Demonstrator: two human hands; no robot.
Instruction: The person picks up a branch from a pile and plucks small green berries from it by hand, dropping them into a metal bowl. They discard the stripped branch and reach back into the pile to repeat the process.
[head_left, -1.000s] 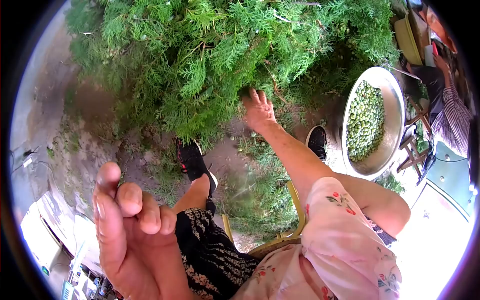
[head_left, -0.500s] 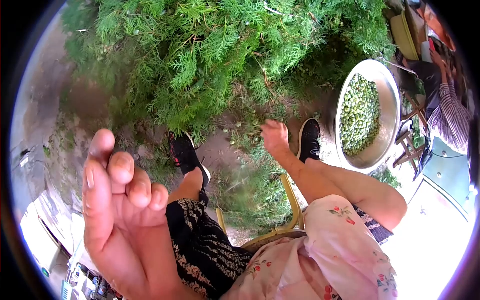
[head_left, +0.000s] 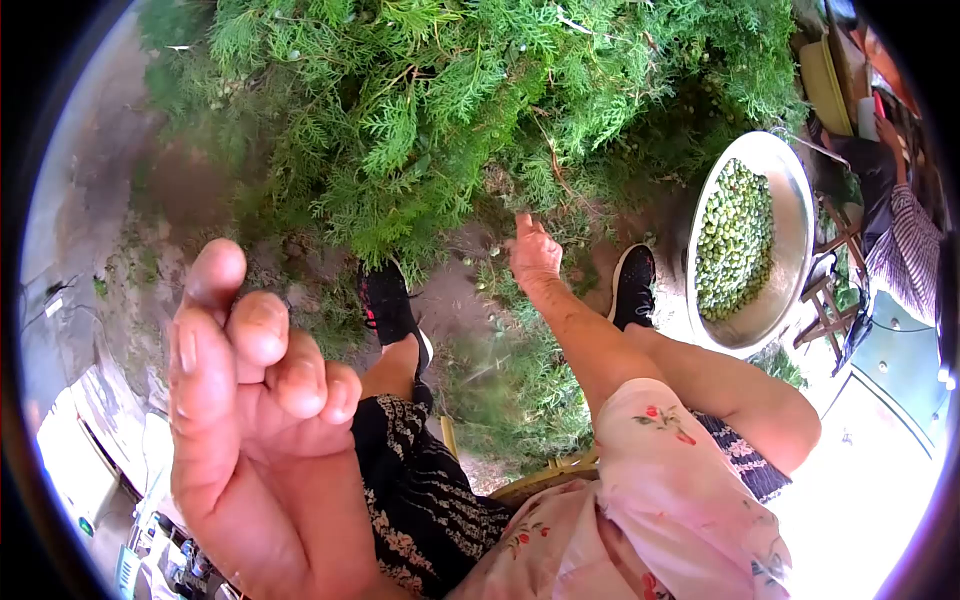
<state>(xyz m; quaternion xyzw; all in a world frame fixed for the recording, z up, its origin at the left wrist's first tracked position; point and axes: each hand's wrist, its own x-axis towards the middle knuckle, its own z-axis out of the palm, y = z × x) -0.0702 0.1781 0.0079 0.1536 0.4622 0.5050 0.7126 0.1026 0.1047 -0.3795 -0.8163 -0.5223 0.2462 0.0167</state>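
The right hand [head_left: 535,258] is extended to the branches [head_left: 450,110]; its grip cannot be determined. The left hand [head_left: 250,400] is held curled shut, clear of the branches. The bowl [head_left: 790,215] is set beside the branches, within reach.

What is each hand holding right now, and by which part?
Nothing visibly held. The left hand curls its fingers loosely, nothing showing in its grip; the right hand reaches toward the conifer foliage, its palm hidden.

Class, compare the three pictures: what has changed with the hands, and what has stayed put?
The right hand drew back out of the green branches toward the shoes, then rose again, one finger pointing up. The left hand stayed raised, fingers curled; the bowl stayed put.
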